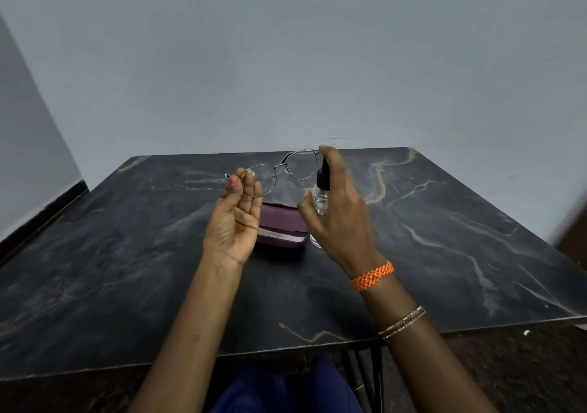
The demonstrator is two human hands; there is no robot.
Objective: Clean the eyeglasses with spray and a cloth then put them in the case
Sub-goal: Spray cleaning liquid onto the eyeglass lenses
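My left hand (233, 222) holds thin metal-framed eyeglasses (282, 169) by the left lens rim, lifted above the table with the lenses facing me. My right hand (338, 212) grips a small clear spray bottle (320, 196) with a black nozzle, its index finger on top of the nozzle, just right of the glasses. A purple eyeglass case (281, 227) lies on the table under and between both hands, with a pale strip showing along its front edge. I cannot pick out a separate cloth.
The dark marble-patterned table (127, 269) stands against a pale grey wall (286, 63). Its near edge is close to my lap. Dark floor shows on the left and right.
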